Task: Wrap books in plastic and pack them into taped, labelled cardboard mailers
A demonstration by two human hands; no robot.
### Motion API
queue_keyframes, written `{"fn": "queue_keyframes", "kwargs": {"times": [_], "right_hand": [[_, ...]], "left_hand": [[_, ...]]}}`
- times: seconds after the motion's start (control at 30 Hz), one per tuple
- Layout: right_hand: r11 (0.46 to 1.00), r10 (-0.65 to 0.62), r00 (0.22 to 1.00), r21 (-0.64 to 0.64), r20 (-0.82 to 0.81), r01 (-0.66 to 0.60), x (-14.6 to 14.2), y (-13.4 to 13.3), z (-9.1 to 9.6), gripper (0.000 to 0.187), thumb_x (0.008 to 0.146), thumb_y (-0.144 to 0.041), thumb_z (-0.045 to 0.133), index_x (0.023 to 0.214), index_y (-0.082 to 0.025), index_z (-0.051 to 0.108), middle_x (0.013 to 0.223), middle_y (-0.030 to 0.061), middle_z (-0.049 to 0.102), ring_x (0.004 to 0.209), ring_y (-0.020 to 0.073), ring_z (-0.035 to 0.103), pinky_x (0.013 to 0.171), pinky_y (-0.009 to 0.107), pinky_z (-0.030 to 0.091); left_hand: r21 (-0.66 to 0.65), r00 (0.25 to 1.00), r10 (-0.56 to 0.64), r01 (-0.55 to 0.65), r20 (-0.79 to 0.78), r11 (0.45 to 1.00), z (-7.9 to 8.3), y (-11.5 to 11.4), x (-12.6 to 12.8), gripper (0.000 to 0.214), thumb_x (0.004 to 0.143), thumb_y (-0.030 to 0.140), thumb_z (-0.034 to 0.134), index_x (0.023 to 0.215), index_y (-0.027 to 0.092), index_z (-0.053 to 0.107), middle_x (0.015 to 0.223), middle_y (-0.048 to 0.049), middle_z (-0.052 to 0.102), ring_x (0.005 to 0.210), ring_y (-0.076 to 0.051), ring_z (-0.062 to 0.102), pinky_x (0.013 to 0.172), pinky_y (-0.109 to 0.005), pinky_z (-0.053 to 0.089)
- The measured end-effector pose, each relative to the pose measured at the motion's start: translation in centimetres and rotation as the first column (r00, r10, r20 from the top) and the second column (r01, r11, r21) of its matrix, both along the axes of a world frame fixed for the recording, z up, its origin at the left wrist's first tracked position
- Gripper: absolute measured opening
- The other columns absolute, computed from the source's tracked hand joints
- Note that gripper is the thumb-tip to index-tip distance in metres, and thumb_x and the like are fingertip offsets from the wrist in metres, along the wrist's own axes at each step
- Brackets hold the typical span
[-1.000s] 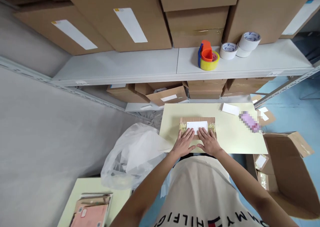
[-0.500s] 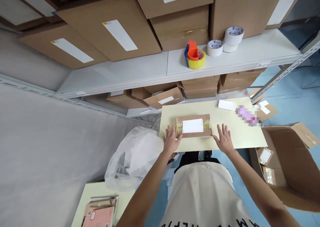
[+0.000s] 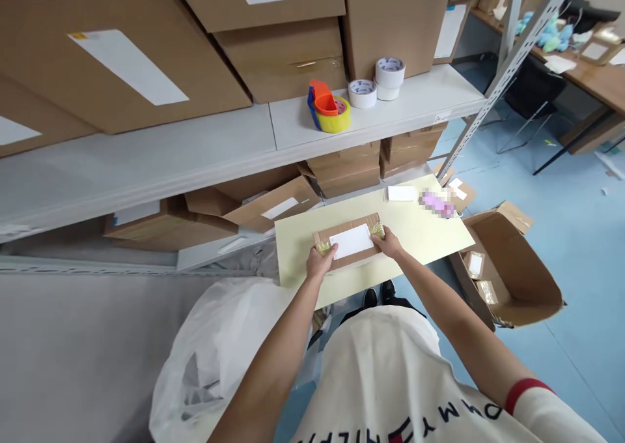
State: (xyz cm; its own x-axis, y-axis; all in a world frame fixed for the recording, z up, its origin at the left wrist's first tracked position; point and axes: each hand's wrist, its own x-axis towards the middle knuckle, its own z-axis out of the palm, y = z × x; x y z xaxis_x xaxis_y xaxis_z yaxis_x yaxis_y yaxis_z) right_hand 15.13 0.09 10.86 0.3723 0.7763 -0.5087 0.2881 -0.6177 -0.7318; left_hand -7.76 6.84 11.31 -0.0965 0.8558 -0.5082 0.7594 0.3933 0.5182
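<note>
A small flat cardboard parcel (image 3: pixel 348 240) with a white label and tape at both ends lies on a pale yellow table (image 3: pixel 430 234). My left hand (image 3: pixel 319 262) grips the parcel's left end, fingers curled over its edge. At the right end, my right hand (image 3: pixel 388 242) holds the parcel the same way. Both arms reach forward from my white shirt.
A white slip (image 3: pixel 402 193) and a blurred pink item (image 3: pixel 437 204) lie at the table's far right. An open carton (image 3: pixel 508 267) with small parcels stands on the floor to the right. Tape rolls (image 3: pixel 375 83) and a dispenser (image 3: pixel 326 107) sit on the shelf (image 3: pixel 195 150). A plastic bag (image 3: pixel 219 358) is at my left.
My hands went from flat on the parcel, to spread apart beside it, to gripping its two ends. The view has swung to the right.
</note>
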Motion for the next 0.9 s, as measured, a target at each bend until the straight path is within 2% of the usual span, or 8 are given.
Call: {"fn": "queue_keyframes", "kwargs": {"times": [0.13,0.27,0.37,0.47,0.57,0.63,0.73,0.9], "right_hand": [[0.997,-0.077,0.997,0.033,0.016,0.076,-1.0,-2.0,0.1,0.062,0.084,-0.042,0.061,0.139,-0.018,0.045,0.134,0.0139,0.062,0.12,0.0265,0.059,0.098,0.038,0.047],[0.989,-0.151,0.989,0.008,0.007,0.151,-1.5,-4.0,0.8,0.063,0.077,-0.038,0.068,0.131,-0.012,0.049,0.126,0.0189,0.065,0.109,0.0271,0.065,0.088,0.037,0.052],[0.982,-0.191,0.982,0.008,-0.005,0.191,-1.7,-5.3,1.8,0.067,0.074,-0.04,0.069,0.13,-0.011,0.048,0.124,0.0192,0.065,0.103,0.0258,0.067,0.082,0.035,0.054],[0.967,-0.237,0.97,0.078,-0.063,0.241,-1.5,-6.9,3.2,0.07,0.076,-0.044,0.067,0.137,-0.017,0.044,0.125,0.0156,0.065,0.101,0.024,0.068,0.081,0.035,0.055],[0.933,-0.271,0.95,0.202,-0.155,0.299,-0.8,-9.3,4.7,0.068,0.076,-0.049,0.067,0.136,-0.021,0.049,0.123,0.0124,0.067,0.104,0.0252,0.067,0.083,0.035,0.056],[0.902,-0.318,0.926,0.235,-0.204,0.361,-0.2,-11.3,5.5,0.073,0.074,-0.055,0.069,0.136,-0.022,0.051,0.125,0.0112,0.066,0.109,0.0268,0.065,0.085,0.036,0.056],[0.848,-0.422,0.858,0.206,-0.294,0.488,1.1,-14.4,6.2,0.081,0.07,-0.063,0.07,0.138,-0.025,0.05,0.135,0.0098,0.06,0.115,0.0289,0.062,0.085,0.036,0.057],[0.752,-0.52,0.766,0.223,-0.379,0.621,3.6,-19.4,5.6,0.076,0.072,-0.071,0.062,0.131,-0.023,0.058,0.133,0.0108,0.06,0.113,0.0302,0.062,0.08,0.037,0.058]], "left_hand": [[0.05,0.998,-0.027,0.024,0.059,0.998,-0.1,-0.5,0.0,0.05,0.078,0.056,0.064,0.113,0.022,0.06,0.118,-0.0125,0.07,0.113,-0.03,0.064,0.091,-0.037,0.049],[0.036,0.995,-0.082,0.08,0.063,0.996,0.3,-1.4,-0.4,0.043,0.081,0.053,0.06,0.111,0.02,0.061,0.122,-0.0144,0.069,0.114,-0.029,0.064,0.091,-0.035,0.048],[0.058,0.989,-0.133,0.129,0.067,0.99,1.3,-2.2,-0.6,0.04,0.082,0.051,0.061,0.109,0.021,0.062,0.12,-0.0139,0.069,0.114,-0.03,0.064,0.092,-0.036,0.048],[0.126,0.977,-0.199,0.188,0.082,0.974,2.7,-2.9,-0.6,0.041,0.081,0.049,0.062,0.112,0.022,0.061,0.118,-0.0127,0.07,0.113,-0.03,0.064,0.093,-0.038,0.048],[0.233,0.95,-0.268,0.227,0.16,0.946,4.0,-3.3,-0.3,0.045,0.078,0.046,0.066,0.115,0.023,0.058,0.115,-0.0106,0.071,0.11,-0.029,0.065,0.091,-0.038,0.049],[0.312,0.914,-0.32,0.237,0.25,0.92,4.5,-3.7,0.2,0.049,0.073,0.043,0.07,0.115,0.022,0.057,0.115,-0.0094,0.071,0.107,-0.028,0.066,0.09,-0.037,0.051],[0.384,0.834,-0.412,0.268,0.366,0.884,4.8,-4.4,1.5,0.06,0.066,0.04,0.074,0.12,0.02,0.054,0.117,-0.0094,0.069,0.104,-0.026,0.067,0.09,-0.038,0.053],[0.454,0.676,-0.589,0.397,0.443,0.798,4.8,-5.8,5.8,0.072,0.062,0.031,0.073,0.129,0.017,0.05,0.127,-0.0122,0.06,0.112,-0.026,0.062,0.095,-0.04,0.052]]}}
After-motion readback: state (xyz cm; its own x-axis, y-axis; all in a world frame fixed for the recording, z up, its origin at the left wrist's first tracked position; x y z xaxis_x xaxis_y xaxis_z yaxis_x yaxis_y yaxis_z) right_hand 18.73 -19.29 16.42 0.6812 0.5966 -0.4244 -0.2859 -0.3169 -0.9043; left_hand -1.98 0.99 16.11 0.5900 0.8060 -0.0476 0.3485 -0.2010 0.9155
